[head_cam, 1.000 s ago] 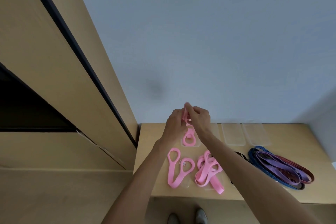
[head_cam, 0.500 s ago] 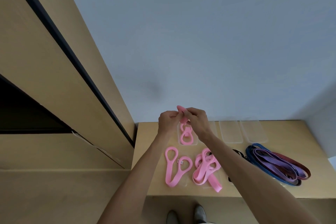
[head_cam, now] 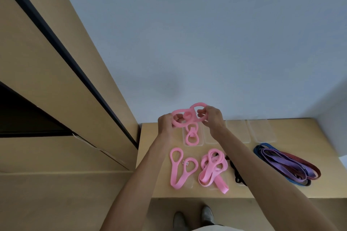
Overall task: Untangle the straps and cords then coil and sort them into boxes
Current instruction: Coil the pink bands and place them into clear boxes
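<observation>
Both hands hold one pink strap [head_cam: 187, 115] up above the table's far left, spread into loops. My left hand [head_cam: 166, 124] grips its left loop and my right hand [head_cam: 212, 116] grips its right loop. Its tail hangs down into a clear box [head_cam: 185, 141] beneath. On the table lie another pink strap [head_cam: 179, 169] folded in two loops and a heap of pink straps [head_cam: 213, 169]. A bundle of purple, red and blue straps [head_cam: 285, 163] lies at the right. A black cord [head_cam: 237, 175] shows beside my right forearm, partly hidden.
The wooden table [head_cam: 154, 159] stands against a pale wall. Two more clear boxes [head_cam: 262, 130] sit along its back edge. A tall wooden cabinet [head_cam: 56, 80] rises at the left. My shoes [head_cam: 193, 217] show below the table's front edge.
My hands have moved apart and pulled the bunched pink strap open into wide loops. The camera has tilted slightly.
</observation>
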Motion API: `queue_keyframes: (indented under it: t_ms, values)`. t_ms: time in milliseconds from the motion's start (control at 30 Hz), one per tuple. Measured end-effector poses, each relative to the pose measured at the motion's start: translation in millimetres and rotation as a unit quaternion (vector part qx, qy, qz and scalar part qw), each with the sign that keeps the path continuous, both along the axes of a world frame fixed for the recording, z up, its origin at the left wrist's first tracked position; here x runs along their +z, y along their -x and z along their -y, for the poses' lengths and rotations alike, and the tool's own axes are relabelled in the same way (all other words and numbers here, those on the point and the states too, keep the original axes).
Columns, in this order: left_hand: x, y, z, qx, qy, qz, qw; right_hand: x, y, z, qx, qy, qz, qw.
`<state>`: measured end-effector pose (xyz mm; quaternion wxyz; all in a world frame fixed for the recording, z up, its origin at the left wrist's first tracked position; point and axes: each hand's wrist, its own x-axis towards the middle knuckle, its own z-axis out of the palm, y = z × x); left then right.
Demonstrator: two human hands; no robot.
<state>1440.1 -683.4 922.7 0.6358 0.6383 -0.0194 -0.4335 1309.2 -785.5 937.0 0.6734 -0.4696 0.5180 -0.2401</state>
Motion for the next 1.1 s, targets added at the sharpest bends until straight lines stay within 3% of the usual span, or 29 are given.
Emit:
queue_keyframes:
  t_ms: [133,233,400,667,733,967,1100]
  values:
    - [5,2,-5,0.038,0.014,-0.034,0.999,2,5,-6,-0.002,-0.04,0.085,0.996]
    - [9,3,-8,0.044,0.027,-0.033,0.998,-2,4,-4,-0.021,-0.025,0.05,0.998]
    - [12,3,-11,-0.008,0.012,0.062,0.998,-11,7,0,-0.029,-0.012,0.025,0.999]
    - [13,16,-14,-0.083,0.063,0.065,0.992,-11,2,-8,0.004,0.019,0.03,0.999]
    - [13,15,-12,-0.124,0.024,0.069,0.99,-11,0,-10,0.037,0.054,0.017,0.998]
    - [2,17,-3,-0.192,-0.09,0.223,0.952,-17,-10,-19,0.082,0.13,-0.03,0.988]
    - [5,15,-4,-0.19,-0.064,0.186,0.962,-15,-9,-9,0.019,0.118,-0.035,0.992]
